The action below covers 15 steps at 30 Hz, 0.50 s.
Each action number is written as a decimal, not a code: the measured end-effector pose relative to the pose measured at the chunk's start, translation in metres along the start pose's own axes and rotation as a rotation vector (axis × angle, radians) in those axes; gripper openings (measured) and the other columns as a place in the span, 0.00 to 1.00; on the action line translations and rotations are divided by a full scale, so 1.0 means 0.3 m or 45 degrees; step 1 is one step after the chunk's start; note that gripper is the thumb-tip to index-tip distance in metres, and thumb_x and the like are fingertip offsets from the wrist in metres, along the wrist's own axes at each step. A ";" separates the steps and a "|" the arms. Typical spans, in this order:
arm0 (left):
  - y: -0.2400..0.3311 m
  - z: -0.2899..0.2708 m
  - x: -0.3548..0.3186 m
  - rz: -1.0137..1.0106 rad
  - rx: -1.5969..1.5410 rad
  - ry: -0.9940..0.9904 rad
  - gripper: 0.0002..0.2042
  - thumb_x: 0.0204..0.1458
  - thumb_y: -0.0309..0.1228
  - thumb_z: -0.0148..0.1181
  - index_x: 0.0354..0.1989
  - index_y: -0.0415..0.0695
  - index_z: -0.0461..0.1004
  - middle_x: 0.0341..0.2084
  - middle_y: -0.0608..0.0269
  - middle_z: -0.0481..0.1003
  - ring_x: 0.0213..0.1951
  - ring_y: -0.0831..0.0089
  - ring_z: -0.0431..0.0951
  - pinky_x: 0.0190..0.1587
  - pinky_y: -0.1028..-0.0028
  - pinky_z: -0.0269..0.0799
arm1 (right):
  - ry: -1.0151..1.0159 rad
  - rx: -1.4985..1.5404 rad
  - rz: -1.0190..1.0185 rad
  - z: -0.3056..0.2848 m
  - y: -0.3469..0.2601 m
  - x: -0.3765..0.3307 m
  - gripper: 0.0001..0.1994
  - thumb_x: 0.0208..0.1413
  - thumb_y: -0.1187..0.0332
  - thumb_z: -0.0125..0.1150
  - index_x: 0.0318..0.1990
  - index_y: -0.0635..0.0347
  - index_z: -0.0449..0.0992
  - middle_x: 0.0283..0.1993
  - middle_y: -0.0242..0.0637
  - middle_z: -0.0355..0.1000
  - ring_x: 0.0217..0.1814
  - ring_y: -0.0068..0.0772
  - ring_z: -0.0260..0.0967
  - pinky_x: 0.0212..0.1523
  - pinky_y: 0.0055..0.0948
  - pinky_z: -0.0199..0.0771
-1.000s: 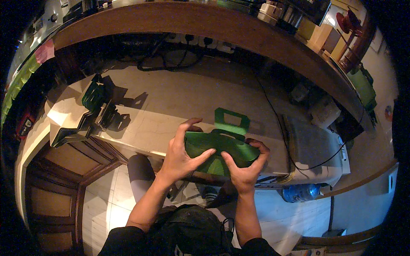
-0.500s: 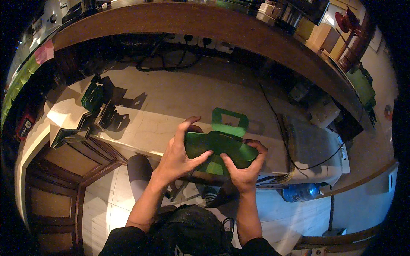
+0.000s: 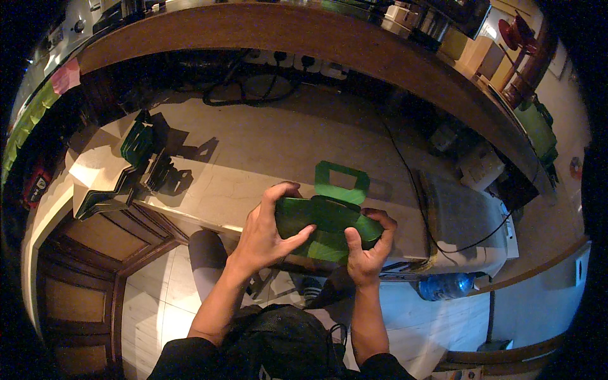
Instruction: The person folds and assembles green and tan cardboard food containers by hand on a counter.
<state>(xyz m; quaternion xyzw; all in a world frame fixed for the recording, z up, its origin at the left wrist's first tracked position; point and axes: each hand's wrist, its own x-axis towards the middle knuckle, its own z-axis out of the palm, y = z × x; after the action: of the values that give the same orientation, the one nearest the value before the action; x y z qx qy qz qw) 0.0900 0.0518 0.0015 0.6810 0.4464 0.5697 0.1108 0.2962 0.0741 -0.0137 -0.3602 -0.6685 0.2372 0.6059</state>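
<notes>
Between my hands is a green cardboard carton [image 3: 327, 218], partly folded, with a handle flap [image 3: 342, 182] cut out in the middle and standing up on its far side. A lower flap hangs toward me. My left hand [image 3: 263, 231] grips the carton's left end, fingers behind it and thumb across its front. At the right end, my right hand [image 3: 370, 250] holds on with bent fingers behind the panel and the thumb raised in front. The fingertips behind the cardboard are partly hidden. More green folded cartons [image 3: 136, 142] stand stacked at the left of the counter.
A wooden shelf [image 3: 266, 31] curves across above the counter [image 3: 253, 139]. Cables [image 3: 253, 95] lie at the back, and a thin black cord runs down over a plastic-covered box [image 3: 465, 221] at right. A blue bottle [image 3: 446, 286] lies below it.
My right thumb has lifted and shifted right, away from the carton's middle. My left index finger has bent down closer to the carton's top edge. The carton has barely moved.
</notes>
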 end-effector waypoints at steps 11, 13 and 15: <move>0.000 -0.023 0.000 0.074 -0.028 -0.058 0.30 0.48 0.30 0.73 0.59 0.45 0.64 0.46 0.49 0.76 0.46 0.52 0.79 0.47 0.62 0.75 | -0.049 -0.129 -0.109 -0.017 0.002 0.007 0.31 0.43 0.77 0.78 0.53 0.60 0.64 0.49 0.41 0.68 0.49 0.35 0.69 0.52 0.32 0.72; -0.005 -0.019 0.001 0.086 -0.027 -0.035 0.30 0.49 0.30 0.72 0.58 0.44 0.64 0.46 0.49 0.76 0.46 0.53 0.80 0.47 0.62 0.76 | -0.063 -0.172 -0.111 -0.018 -0.008 0.009 0.33 0.42 0.76 0.79 0.53 0.60 0.64 0.49 0.42 0.68 0.49 0.35 0.69 0.52 0.32 0.72; -0.004 -0.016 0.000 0.071 -0.028 -0.022 0.29 0.49 0.29 0.72 0.58 0.44 0.64 0.46 0.49 0.76 0.45 0.53 0.80 0.47 0.62 0.76 | -0.057 -0.169 -0.090 -0.013 -0.017 0.009 0.33 0.41 0.76 0.80 0.53 0.61 0.63 0.49 0.42 0.68 0.50 0.35 0.69 0.52 0.32 0.72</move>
<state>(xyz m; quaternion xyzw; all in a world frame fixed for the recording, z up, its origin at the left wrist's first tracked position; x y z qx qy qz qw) 0.0852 0.0507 0.0023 0.6969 0.4201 0.5714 0.1062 0.2991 0.0726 -0.0076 -0.3704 -0.7084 0.1789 0.5735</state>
